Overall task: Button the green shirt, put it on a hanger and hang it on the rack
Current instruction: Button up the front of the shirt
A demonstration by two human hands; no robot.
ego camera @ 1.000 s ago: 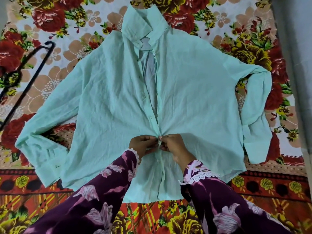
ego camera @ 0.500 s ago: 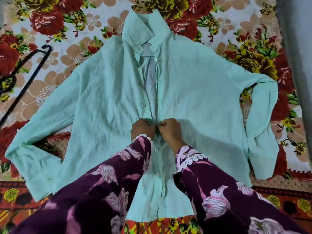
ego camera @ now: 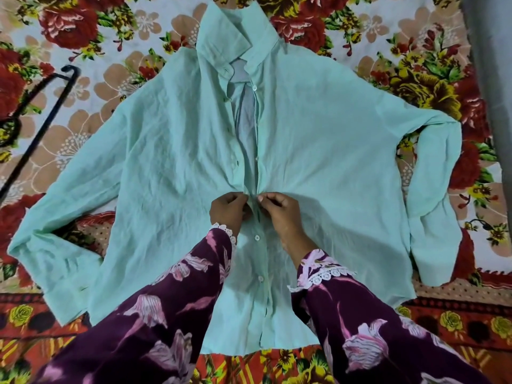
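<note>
- I see green shirt spread flat, front up, on floral bedsheet, collar far from me
- left hand and right hand close together, each pinching a placket edge mid-shirt
- two buttons done below my hands, placket gaping open above
- black hanger lies on sheet, left of the sleeve, apart from shirt

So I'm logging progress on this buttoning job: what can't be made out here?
- Button being worked: hidden between the left hand and right hand, head view.
- Black hanger: cut off by the left edge.
- Green shirt hem: partly covered by the floral sleeves.
- Rack: not in view.
</note>
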